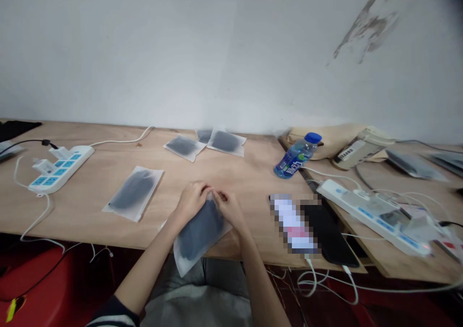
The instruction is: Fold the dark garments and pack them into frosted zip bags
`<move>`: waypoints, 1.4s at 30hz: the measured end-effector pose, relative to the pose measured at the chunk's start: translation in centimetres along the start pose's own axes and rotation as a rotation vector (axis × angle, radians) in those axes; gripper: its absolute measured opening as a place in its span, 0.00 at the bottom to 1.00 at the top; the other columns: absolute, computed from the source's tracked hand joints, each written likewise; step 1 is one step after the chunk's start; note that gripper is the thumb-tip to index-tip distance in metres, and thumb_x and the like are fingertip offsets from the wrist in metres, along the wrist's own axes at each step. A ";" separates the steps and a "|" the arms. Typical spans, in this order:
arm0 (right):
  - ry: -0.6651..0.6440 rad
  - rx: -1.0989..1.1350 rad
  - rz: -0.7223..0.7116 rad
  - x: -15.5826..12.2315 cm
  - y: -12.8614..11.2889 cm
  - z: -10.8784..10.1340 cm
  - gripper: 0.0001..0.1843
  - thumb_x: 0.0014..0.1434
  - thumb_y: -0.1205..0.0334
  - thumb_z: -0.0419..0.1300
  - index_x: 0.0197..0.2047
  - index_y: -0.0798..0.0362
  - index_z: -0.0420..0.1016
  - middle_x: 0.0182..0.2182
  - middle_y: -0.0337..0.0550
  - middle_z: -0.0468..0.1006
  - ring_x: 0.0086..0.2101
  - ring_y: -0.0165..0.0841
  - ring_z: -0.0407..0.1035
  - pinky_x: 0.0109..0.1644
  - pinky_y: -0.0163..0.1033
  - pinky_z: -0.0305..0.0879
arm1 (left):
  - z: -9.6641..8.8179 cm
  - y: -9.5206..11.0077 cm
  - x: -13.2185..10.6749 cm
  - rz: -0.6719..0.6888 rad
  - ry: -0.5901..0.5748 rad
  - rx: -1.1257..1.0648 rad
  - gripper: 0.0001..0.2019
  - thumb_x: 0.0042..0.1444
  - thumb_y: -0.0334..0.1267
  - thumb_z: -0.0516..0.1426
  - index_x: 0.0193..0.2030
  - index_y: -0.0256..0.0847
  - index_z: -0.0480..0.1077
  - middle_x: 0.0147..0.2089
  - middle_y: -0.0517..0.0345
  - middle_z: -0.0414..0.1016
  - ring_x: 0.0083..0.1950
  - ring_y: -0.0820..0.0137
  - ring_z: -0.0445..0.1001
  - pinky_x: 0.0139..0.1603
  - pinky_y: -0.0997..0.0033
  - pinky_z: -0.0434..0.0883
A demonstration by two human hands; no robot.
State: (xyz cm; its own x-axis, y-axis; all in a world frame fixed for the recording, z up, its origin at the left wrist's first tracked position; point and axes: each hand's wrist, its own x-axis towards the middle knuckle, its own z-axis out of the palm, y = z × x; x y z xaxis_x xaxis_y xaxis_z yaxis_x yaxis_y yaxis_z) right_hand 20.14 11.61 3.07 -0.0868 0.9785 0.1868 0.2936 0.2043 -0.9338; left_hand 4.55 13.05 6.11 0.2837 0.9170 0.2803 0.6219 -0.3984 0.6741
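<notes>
Both my hands pinch the far edge of a frosted plastic bag (200, 233) with something dark inside. Its near corner hangs past the front edge of the table. My left hand (193, 201) grips the edge from the left, fingers closed. From the right, my right hand (227, 206) meets it, fingers curled onto the same edge. The fingertips of both hands almost touch. To the left lies a similar frosted bag (133, 192) with dark contents. Farther back rest more such bags, one frosted bag (185, 146) on the left and another frosted bag (227, 142) on the right, partly covering a third.
At the left stands a white power strip (61, 169) with plugs. To the right are a blue-capped bottle (296, 156), a phone with a lit, blurred screen (293, 224), a black phone (331, 235), a coffee cup (358, 148) and another power strip (376, 216) with tangled cables.
</notes>
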 end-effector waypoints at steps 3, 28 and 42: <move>0.098 -0.013 0.014 0.1 0.2 -0.3 0.20 0.58 0.47 0.55 0.27 0.53 0.76 0.25 0.44 0.78 0.28 0.36 0.72 0.33 0.39 0.66 | 0.2 0.1 -0.2 0.008 -0.003 0.051 0.14 0.65 0.40 0.51 0.36 0.39 0.76 0.37 0.51 0.80 0.40 0.66 0.77 0.43 0.69 0.68; 0.101 -0.242 -0.125 -4.2 -6.2 -7.4 0.16 0.65 0.53 0.53 0.51 0.46 0.77 0.49 0.44 0.80 0.52 0.41 0.72 0.59 0.49 0.65 | -5.7 0.8 -5.3 0.162 0.353 0.092 0.10 0.66 0.36 0.51 0.43 0.44 0.74 0.42 0.57 0.79 0.45 0.68 0.76 0.50 0.66 0.70; -0.416 -0.736 -0.118 -0.6 -9.0 -2.7 0.10 0.47 0.73 0.59 0.32 0.53 0.79 0.34 0.48 0.80 0.34 0.41 0.73 0.41 0.45 0.68 | -4.4 -0.9 -9.5 -0.010 0.430 0.004 0.18 0.64 0.42 0.53 0.60 0.46 0.67 0.58 0.52 0.74 0.59 0.62 0.71 0.61 0.58 0.66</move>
State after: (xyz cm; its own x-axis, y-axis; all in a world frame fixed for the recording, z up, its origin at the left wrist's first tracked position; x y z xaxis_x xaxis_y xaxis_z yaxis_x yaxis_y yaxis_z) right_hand 20.12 9.29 12.22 -0.4560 0.8899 0.0088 0.7919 0.4103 -0.4523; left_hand -1.89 4.80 5.90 -0.0519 0.8442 0.5335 0.6262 -0.3887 0.6759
